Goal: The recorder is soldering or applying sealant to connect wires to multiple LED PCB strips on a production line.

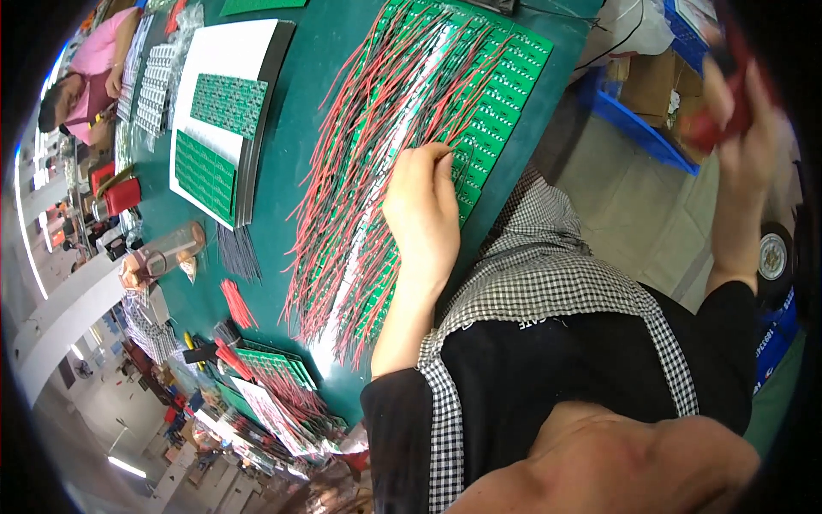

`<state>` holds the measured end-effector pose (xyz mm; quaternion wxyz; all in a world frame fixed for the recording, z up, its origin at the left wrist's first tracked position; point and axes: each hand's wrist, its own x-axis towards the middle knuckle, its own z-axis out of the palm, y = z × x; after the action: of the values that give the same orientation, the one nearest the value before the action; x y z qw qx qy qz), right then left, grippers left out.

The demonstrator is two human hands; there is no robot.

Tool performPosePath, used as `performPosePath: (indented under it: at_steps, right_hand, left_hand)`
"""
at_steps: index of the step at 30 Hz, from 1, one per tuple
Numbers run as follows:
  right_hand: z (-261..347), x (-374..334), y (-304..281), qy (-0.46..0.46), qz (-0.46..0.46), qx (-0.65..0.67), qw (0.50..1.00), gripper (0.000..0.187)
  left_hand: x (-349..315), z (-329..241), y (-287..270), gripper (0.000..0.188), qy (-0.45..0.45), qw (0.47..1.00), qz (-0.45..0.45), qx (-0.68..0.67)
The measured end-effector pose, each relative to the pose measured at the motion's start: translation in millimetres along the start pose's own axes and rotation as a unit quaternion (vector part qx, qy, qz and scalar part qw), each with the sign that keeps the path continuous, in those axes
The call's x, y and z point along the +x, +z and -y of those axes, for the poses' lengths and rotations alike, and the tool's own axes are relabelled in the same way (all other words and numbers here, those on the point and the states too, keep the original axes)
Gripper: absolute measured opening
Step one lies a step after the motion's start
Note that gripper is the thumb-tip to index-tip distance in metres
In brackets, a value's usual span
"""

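Observation:
My left hand [419, 214] rests over a large green circuit-board panel [505, 107], its fingers pinched at what looks like a thin black wire. Many red and black wires [342, 184] lie across the panel in a dense, slanting row, and a pale strip [411, 103] runs along among them. Off the table's right edge, my right hand [743, 120] is raised and smeared by motion. It is closed round a red object [723, 124] with a dark part, whose kind I cannot make out.
Left of the panel, two smaller green boards [227, 104] lie on a white-topped stack [235, 51]. Loose black wires [238, 253], red wires [237, 304] and a clear bottle [167, 254] are nearby. A blue crate [642, 128] holds cardboard at right. Another person [94, 77] sits far left.

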<state>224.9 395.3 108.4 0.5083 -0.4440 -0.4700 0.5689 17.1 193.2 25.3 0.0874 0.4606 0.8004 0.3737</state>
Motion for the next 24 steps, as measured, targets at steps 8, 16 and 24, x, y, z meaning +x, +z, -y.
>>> performPosePath:
  at_steps: [8,16,24]
  right_hand:
    - [-75.4,-91.0,-36.4,0.062,0.257,0.024,0.964,0.049]
    - [-85.3,-98.4,-40.1,0.135,0.29,-0.006,0.948,0.059]
    - [-91.1,-103.7,-52.5,0.22,0.373,-0.059,0.899,0.058]
  left_hand:
    - [-3.8,-1.6,18.0,0.011,-0.028,0.993,0.068,0.092]
    - [3.3,-8.0,0.8,0.011,-0.072,0.994,0.086,-0.009]
    - [3.1,5.8,12.4,0.008,-0.078,0.992,0.093,-0.031]
